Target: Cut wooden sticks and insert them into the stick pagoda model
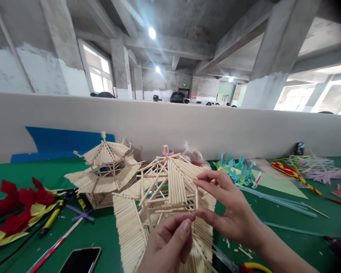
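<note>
While my left hand (167,242) pinches the model (165,197) low at its front edge, fingers pressed together, I see my right hand (230,208) nearer the short stick (196,198), upright between thumb and forefinger at the roof's right side.

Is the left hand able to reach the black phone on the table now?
Probably yes. The left hand pinches a stick at the near stick model, and the phone lies flat to its left on the green mat with nothing between.
</note>
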The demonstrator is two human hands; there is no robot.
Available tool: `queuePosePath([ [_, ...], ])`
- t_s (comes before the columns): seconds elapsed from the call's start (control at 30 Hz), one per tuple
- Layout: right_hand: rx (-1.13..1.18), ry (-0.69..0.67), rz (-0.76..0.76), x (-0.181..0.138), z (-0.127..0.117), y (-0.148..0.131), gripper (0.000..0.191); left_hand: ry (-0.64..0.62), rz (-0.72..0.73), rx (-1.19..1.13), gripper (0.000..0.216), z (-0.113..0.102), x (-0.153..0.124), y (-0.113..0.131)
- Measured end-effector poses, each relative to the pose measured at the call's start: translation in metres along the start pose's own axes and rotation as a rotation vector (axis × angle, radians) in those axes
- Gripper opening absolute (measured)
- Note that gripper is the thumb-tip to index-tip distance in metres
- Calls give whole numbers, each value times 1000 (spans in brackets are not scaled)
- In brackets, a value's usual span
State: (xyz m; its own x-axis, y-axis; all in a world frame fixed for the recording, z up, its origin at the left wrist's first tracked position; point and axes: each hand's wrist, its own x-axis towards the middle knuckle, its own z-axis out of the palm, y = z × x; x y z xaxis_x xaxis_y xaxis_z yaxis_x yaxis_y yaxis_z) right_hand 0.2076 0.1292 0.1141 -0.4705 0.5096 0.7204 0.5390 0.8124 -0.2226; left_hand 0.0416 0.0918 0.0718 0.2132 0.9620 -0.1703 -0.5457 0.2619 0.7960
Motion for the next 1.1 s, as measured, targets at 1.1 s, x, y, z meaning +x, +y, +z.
queuePosePath([
  [1.1, -116, 13, -10, 15, 12, 11, 49, -68, -1, -144, 24, -3, 13, 0],
])
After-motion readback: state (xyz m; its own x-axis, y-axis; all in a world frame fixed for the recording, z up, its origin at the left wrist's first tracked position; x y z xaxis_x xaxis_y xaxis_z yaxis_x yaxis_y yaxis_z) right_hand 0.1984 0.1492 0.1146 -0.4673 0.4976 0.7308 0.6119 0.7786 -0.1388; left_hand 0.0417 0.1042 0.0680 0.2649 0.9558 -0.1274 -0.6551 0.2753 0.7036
